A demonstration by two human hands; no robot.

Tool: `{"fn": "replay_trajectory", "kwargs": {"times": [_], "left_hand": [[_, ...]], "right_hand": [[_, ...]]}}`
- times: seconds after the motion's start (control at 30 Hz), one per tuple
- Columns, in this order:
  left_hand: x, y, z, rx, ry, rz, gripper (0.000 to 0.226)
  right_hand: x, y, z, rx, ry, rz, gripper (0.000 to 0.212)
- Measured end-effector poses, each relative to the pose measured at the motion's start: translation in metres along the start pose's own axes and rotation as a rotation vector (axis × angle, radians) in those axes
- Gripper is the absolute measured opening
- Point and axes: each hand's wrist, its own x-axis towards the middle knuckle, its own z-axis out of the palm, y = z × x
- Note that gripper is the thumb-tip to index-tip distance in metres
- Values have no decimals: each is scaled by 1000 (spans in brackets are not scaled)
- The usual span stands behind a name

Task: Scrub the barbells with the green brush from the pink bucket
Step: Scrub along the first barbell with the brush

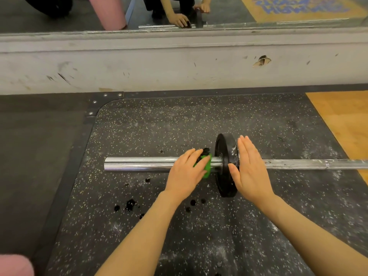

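Note:
A chrome barbell (137,163) lies across the speckled black rubber floor, with one black weight plate (224,154) on it. My left hand (186,172) holds the green brush (207,168) down on the bar's sleeve, just left of the plate; dark bristles show beyond my fingers. With its fingers straight, my right hand (250,169) lies flat against the plate's right face. At the bottom left corner, the pink bucket (15,264) shows only its rim.
A scuffed white wall base (179,62) runs behind the bar, under a mirror (229,10) reflecting my hands, the bar and the bucket. Dark wet spots (130,205) dot the mat near my left forearm. Wooden flooring (346,124) lies at the right.

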Motion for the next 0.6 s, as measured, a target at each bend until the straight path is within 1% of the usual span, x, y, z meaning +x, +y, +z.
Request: {"fn": "replay_trajectory", "kwargs": {"times": [0.13,0.23,0.4,0.5,0.6], "left_hand": [[-13,-17,-7,16,4,-88,39],[-7,-4,-3,19,-9,-129,40],[12,26,12,-22,-30,-53,42],[13,22,7,-11,-41,-43,46],[1,3,-7,25,-39,-47,46]], "right_hand": [[-1,0,1,16,-1,-4,73],[-1,-1,1,15,-5,0,74],[3,1,0,-1,-17,-4,74],[5,1,-3,-27,-36,-23,75],[4,3,-6,-60,-51,-33,74]]}}
